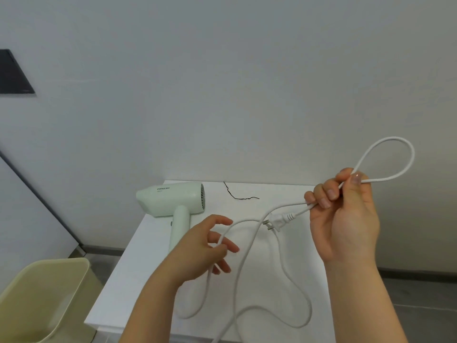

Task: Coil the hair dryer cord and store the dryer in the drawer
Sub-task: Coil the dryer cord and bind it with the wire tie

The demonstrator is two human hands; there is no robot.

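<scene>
A pale green hair dryer (173, 201) lies on its side at the back left of the white cabinet top (284, 243), handle pointing toward me. Its white cord (300, 290) trails in loose curves over the top. My right hand (343, 219) is raised above the right side and grips the cord near the plug (278, 222), with one loop (395, 154) standing up past the fingers. My left hand (205, 246) hovers lower in the middle, fingers loosely curled around a strand of the cord.
A yellowish plastic bin (42, 298) stands on the floor at the lower left. A thin black thread (238, 194) lies near the cabinet's back edge. A grey wall rises behind, with a dark panel (14, 75) at the far left. No drawer shows.
</scene>
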